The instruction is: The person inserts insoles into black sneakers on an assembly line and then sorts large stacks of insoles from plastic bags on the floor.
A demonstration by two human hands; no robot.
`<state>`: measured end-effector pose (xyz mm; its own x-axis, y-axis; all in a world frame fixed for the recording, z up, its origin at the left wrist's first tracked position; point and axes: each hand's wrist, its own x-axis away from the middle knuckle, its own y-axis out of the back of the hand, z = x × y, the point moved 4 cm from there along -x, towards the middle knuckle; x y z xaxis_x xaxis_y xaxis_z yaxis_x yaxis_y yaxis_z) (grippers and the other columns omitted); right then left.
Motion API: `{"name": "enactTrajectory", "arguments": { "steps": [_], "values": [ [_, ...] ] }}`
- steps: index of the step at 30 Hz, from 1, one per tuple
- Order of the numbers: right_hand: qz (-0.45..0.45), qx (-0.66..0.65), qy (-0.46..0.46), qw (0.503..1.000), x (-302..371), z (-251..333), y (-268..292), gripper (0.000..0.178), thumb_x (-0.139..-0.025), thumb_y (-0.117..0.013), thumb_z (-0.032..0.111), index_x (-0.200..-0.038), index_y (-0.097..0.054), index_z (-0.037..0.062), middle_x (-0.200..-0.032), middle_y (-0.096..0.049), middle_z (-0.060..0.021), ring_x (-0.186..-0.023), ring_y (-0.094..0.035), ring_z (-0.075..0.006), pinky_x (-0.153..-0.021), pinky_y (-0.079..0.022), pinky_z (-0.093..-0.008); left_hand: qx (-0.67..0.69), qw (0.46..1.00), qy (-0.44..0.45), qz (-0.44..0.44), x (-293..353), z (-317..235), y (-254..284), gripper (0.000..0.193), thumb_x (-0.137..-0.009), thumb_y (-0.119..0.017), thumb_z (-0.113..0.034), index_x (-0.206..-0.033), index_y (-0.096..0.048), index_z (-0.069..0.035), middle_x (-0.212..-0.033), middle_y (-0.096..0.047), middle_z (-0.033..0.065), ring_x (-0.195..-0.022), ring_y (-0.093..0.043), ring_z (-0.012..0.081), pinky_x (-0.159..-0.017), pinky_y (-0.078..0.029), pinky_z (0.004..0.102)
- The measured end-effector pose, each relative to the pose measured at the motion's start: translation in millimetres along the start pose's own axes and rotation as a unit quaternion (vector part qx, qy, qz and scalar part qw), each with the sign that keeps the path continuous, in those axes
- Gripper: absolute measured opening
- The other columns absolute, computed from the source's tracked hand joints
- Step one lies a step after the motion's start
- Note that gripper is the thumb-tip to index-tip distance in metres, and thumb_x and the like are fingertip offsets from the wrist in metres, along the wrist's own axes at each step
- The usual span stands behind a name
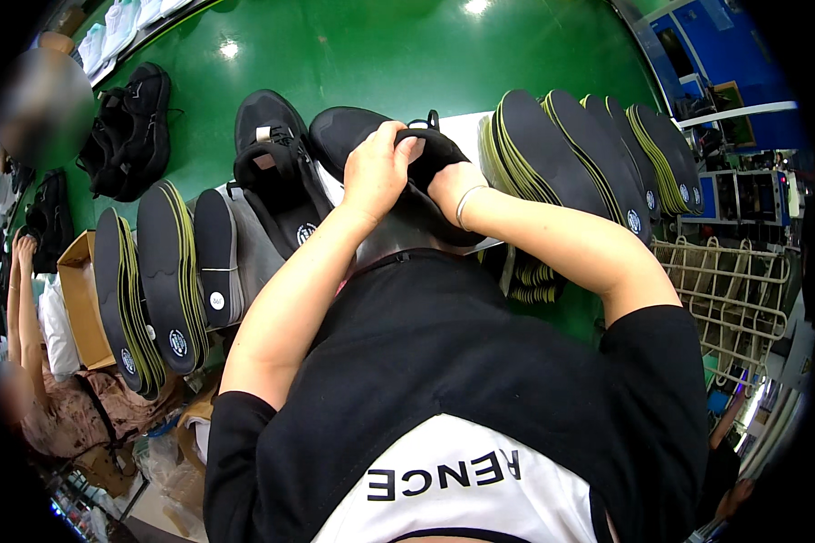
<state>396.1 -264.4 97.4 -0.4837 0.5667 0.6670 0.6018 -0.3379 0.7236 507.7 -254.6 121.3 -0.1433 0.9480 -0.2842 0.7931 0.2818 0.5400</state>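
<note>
Between insole stacks (165, 271), likely set close for reach, I see the black sneaker (421, 210) toe outward; the left hand (376, 176) pinches its tongue (439, 142), presumably to hold the mouth wide for the right hand (462, 193), sunk inside, whose grip I cannot tell.

Black capital letters (411, 481) on white shirt panel (444, 443), round pale labels (217, 300) on black insoles (215, 237)

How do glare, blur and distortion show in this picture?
Head view: two bright glare spots on the green surface; head view: two round blurred patches at left; head view: fisheye bending toward the rim, black corners; head view: left hand and held shoe fairly sharp.
</note>
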Motion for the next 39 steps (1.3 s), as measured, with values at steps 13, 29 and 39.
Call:
{"name": "enactTrajectory", "arguments": {
  "steps": [13, 29, 39],
  "values": [
    [0.170, -0.042, 0.074, 0.982, 53.0, -7.0, -10.5, 0.038, -0.072, -0.052, 0.029, -0.097, -0.050, 0.0004, -0.094, -0.058, -0.0158, -0.093, -0.053, -0.0310, -0.088, -0.025, -0.0529, 0.010, 0.999, 0.031, 0.009, 6.2, 4.0, -4.5, 0.022, -0.075, -0.054, -0.024, -0.084, -0.051, -0.004, -0.075, -0.056, 0.0155, -0.073, -0.055, 0.0317, -0.064, -0.044, 0.0404],
    [-0.098, -0.501, 0.085, 0.856, -0.4, -18.6, -6.7, 0.023, -0.082, -0.041, 0.007, -0.098, -0.054, -0.0027, -0.089, -0.059, -0.0085, -0.086, -0.052, -0.0181, -0.080, -0.038, -0.0243, 0.012, 0.999, 0.002, -0.029, 6.0, -2.2, -10.2, 0.021, -0.074, -0.056, -0.025, -0.084, -0.052, -0.007, -0.076, -0.057, 0.0099, -0.076, -0.055, 0.0270, -0.066, -0.044, 0.0365],
    [-0.067, 0.315, 0.044, 0.946, -115.4, -39.4, -81.9, 0.030, -0.085, -0.037, 0.018, -0.112, -0.045, 0.0053, -0.110, -0.048, -0.0060, -0.102, -0.042, -0.0192, -0.089, -0.030, -0.0274, -0.011, 0.999, -0.030, -0.027, 8.5, -6.4, -10.2, 0.022, -0.075, -0.055, -0.028, -0.081, -0.052, -0.007, -0.074, -0.054, 0.0081, -0.075, -0.053, 0.0257, -0.065, -0.044, 0.0360]
  ]
}}
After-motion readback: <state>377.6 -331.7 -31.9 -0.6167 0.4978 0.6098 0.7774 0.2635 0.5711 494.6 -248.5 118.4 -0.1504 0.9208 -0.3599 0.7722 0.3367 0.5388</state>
